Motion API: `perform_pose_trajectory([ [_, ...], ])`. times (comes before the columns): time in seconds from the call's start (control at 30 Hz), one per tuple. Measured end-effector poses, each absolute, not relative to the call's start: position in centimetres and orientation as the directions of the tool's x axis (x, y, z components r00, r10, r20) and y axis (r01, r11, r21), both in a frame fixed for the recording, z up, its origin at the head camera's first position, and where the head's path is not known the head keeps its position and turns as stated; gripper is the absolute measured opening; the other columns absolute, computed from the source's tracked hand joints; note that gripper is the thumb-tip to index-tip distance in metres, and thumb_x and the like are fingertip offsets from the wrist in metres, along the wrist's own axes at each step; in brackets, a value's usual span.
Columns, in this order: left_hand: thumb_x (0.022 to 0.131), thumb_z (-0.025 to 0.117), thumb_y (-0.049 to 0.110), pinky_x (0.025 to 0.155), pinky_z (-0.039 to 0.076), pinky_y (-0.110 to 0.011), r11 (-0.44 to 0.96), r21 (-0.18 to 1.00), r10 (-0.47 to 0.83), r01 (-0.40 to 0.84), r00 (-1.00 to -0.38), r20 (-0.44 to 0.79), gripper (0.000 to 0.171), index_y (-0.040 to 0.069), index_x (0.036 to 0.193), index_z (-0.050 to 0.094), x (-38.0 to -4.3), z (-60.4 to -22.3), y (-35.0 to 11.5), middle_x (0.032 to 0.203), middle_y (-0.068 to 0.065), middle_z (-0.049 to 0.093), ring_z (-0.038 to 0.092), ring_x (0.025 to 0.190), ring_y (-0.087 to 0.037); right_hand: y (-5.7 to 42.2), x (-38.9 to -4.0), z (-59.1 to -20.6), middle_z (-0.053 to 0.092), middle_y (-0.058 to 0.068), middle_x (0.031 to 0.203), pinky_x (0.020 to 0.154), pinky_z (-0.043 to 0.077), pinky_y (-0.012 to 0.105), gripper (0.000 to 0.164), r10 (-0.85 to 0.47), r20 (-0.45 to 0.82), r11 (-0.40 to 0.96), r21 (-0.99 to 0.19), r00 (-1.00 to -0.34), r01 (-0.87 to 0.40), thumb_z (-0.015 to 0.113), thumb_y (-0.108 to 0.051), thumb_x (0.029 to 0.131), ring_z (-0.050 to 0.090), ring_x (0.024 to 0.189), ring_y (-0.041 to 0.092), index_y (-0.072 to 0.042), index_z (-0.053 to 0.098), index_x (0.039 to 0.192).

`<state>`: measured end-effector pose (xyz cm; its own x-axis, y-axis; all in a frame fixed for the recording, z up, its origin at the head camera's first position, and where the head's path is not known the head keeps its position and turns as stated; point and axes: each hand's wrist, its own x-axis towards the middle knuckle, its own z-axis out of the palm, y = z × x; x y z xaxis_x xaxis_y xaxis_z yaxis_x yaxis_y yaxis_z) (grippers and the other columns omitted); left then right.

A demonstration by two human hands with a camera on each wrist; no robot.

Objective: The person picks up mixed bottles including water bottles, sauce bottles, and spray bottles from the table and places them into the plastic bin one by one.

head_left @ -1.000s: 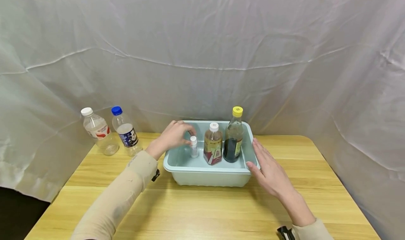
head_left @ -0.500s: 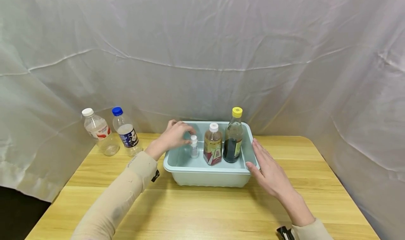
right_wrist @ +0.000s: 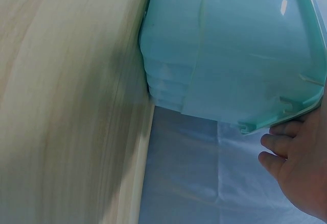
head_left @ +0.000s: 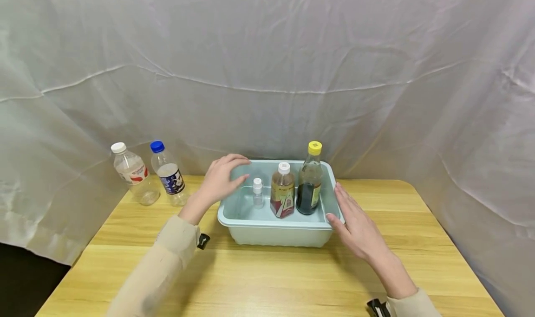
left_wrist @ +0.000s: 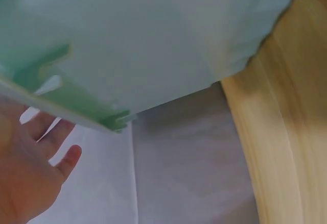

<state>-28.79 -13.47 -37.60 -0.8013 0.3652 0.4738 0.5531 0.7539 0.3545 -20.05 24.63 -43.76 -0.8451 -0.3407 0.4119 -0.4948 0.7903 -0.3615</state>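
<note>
A light blue-green plastic bin (head_left: 276, 236) stands on the table. Inside it, from left to right, are a small clear bottle with a white cap (head_left: 257, 194), a drink bottle with a gold and red label (head_left: 282, 194) and a dark sauce bottle with a yellow cap (head_left: 308, 191). My left hand (head_left: 221, 180) is over the bin's left rim, thumb and fingers spread, holding nothing and apart from the small bottle. Along the right rim my right hand (head_left: 357, 224) rests with straight fingers. Both wrist views show the bin's outer wall (left_wrist: 168, 35) and the fingers near its rim.
Two bottles stand on the table left of the bin: a clear one with a white cap (head_left: 135, 175) and one with a blue cap (head_left: 169, 175). Behind the wooden table (head_left: 284, 280) hangs a grey curtain (head_left: 267, 66).
My left hand has let go of the small white-capped bottle and moved left to the bin's left rim, its fingers opening. The small bottle stays upright in the bin; the right hand has not moved.
</note>
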Motion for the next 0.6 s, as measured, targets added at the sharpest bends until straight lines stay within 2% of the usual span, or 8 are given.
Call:
perform_pose_trajectory([
  [0.17,0.091,0.080,0.013,0.108,0.042,-0.058,0.692,0.440,0.176,0.572,-0.725,0.666,0.043,0.008,0.132,0.070,-27.7,-37.9,-14.6,0.139,-0.011,0.064,0.058,0.129,-0.034,24.6,-20.0,-43.8,0.019,0.015,0.171,0.120,0.030,0.061,0.072,-0.340,0.404,0.790,-0.366,-0.849,-0.491,0.050,-0.038,0.109,0.029,0.153,0.042,-0.001,0.021,0.164],
  [0.33,0.087,0.083,0.005,0.114,0.043,-0.050,0.626,0.488,-0.065,0.608,-0.582,0.810,0.045,0.004,0.131,0.070,-27.2,-38.3,-16.2,0.137,-0.014,0.065,0.059,0.129,-0.033,24.5,-20.0,-43.9,0.020,0.015,0.171,0.120,0.031,0.061,0.072,-0.341,0.404,0.789,-0.367,-0.849,-0.492,0.050,-0.037,0.109,0.029,0.153,0.043,-0.001,0.021,0.165],
  [0.47,0.087,0.083,0.003,0.114,0.044,-0.043,0.610,0.490,-0.233,0.623,-0.451,0.862,0.043,0.002,0.128,0.072,-27.1,-38.5,-17.7,0.135,-0.015,0.066,0.060,0.128,-0.033,24.5,-20.1,-43.9,0.021,0.017,0.171,0.118,0.032,0.063,0.072,-0.341,0.417,0.786,-0.365,-0.843,-0.499,0.051,-0.036,0.109,0.031,0.151,0.045,-0.001,0.021,0.165],
  [0.6,0.088,0.082,0.001,0.110,0.045,-0.038,0.612,0.519,-0.375,0.596,-0.360,0.855,0.041,-0.001,0.127,0.071,-26.7,-38.8,-19.3,0.133,-0.017,0.067,0.059,0.129,-0.032,24.5,-20.2,-43.9,0.021,0.017,0.171,0.117,0.032,0.064,0.072,-0.341,0.422,0.783,-0.366,-0.840,-0.503,0.052,-0.035,0.109,0.031,0.151,0.045,-0.001,0.021,0.164],
])
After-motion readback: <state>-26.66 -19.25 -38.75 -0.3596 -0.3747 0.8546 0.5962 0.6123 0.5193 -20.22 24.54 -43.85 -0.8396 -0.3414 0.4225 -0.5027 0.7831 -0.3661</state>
